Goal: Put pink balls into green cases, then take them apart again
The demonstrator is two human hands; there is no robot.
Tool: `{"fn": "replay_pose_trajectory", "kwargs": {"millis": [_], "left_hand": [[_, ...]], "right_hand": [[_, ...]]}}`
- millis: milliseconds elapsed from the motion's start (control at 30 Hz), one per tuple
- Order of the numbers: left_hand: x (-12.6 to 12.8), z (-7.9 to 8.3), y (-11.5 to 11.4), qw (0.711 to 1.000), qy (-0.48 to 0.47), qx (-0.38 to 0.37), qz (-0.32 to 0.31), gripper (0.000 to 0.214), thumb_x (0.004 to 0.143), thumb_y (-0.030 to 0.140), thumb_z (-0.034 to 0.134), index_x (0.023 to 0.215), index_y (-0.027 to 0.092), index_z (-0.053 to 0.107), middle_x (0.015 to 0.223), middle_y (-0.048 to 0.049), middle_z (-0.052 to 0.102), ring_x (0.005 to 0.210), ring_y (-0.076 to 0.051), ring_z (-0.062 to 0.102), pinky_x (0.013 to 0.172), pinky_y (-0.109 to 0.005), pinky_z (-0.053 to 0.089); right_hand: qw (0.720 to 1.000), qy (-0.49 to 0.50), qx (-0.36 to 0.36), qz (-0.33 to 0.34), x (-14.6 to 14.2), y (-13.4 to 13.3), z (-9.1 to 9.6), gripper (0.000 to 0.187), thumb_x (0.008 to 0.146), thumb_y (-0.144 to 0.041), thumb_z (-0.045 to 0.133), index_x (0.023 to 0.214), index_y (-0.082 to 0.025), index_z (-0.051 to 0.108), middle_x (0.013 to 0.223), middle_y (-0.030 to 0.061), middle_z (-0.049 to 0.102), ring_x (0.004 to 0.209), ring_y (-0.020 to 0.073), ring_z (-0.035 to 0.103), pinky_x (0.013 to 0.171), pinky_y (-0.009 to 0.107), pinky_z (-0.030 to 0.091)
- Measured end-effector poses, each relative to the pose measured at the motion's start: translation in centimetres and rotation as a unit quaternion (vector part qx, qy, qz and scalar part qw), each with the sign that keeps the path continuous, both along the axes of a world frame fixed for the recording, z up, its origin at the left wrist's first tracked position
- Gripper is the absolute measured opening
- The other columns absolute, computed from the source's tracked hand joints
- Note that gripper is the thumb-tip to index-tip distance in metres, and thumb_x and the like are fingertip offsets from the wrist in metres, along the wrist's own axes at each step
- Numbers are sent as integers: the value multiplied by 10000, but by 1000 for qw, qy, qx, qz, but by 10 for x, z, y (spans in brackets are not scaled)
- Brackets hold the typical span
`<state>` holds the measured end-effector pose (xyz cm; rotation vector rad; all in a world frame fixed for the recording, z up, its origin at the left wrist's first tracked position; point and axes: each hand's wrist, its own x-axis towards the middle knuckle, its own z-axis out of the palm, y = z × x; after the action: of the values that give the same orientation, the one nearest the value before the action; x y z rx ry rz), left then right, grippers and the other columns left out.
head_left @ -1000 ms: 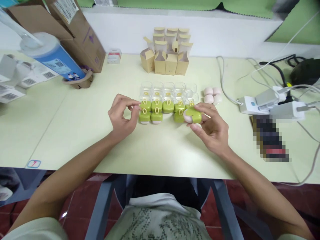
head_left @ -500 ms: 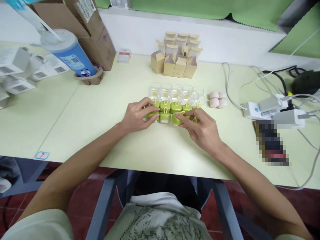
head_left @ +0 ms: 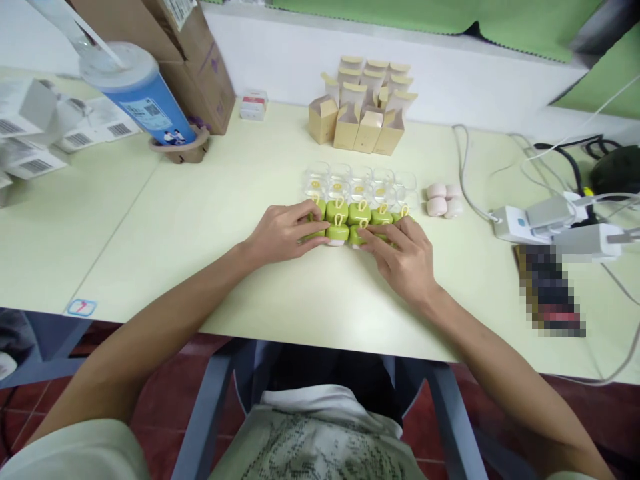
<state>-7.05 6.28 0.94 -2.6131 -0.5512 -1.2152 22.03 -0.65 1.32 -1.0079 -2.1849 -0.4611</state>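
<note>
Two rows of small glossy green cases (head_left: pixel 359 213) with yellow loops and pale bottoms stand close together on the table, in front of me. My left hand (head_left: pixel 290 231) curls its fingers around the left end of these rows, gripping the end cases and partly hiding them. Between the thumb and fingers of my right hand (head_left: pixel 404 257) is a front-row green case (head_left: pixel 357 236), which sits level beside its neighbour. The right fingers cover the right part of the front row. Directly behind the green cases lie clear plastic trays (head_left: pixel 360 183) with small yellow marks.
Open tan cartons (head_left: pixel 370 127) stand by the wall. Several pale pink cases (head_left: pixel 444 200) are grouped at right, near a power strip (head_left: pixel 520 223) with cables and a blurred-out item (head_left: pixel 550 287). At left are a blue cup (head_left: pixel 150 107), a cardboard box (head_left: pixel 200 73) and white boxes (head_left: pixel 30 123).
The green case in my right hand was tilted and now sits level in the front row. My left hand stays at the left end. The whole view has shifted slightly.
</note>
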Motion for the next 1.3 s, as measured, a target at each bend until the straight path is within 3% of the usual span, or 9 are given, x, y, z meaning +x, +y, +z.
{"fn": "replay_pose_trajectory", "kwargs": {"millis": [333,433,667,933,1100,1300], "left_hand": [[0,-4,1,1000,-9,-18,1,232,1058,456,768,1083,230,816,996,-21,779,616,-75,614,563,-246,475],[0,-4,2,1000,-14,-10,-1,236,1048,460,783,1091,230,815,995,-23,768,616,-73,595,557,-241,462],[-4,-6,4,998,2,-37,40,409,1020,639,757,1173,267,832,1037,-63,745,614,-80,538,542,-241,443],[-4,-6,8,999,-33,-24,7,352,1006,523,820,1225,246,811,1029,-61,710,623,-79,532,522,-234,409],[-4,-5,8,999,-29,-16,19,223,1015,375,808,1188,235,812,1019,-50,710,595,-63,516,512,-222,402],[-5,-5,8,998,-13,-30,51,226,998,438,830,1092,233,845,977,-53,701,627,-88,557,525,-232,459]], "right_hand": [[999,-11,-28,-38,-2,1,-6,153,1100,-258,721,1168,-251,858,1109,52,882,914,257,640,778,434,491],[998,-6,-46,-36,-2,1,-6,187,1112,-269,697,1220,-250,848,1152,62,881,931,266,633,799,438,507],[994,35,-94,-30,7,-1,0,351,1098,-267,681,1436,-301,773,1238,112,838,985,294,637,855,474,555],[996,32,-84,-18,13,1,-3,233,1101,-257,693,1287,-248,834,1076,95,842,937,279,586,822,445,518],[993,40,-106,-16,12,5,-5,202,1118,-265,668,1245,-249,825,1076,92,830,952,275,580,849,450,504],[990,26,-138,-27,11,7,-7,227,1152,-294,585,1238,-241,789,1095,109,805,996,294,595,872,467,506]]}}
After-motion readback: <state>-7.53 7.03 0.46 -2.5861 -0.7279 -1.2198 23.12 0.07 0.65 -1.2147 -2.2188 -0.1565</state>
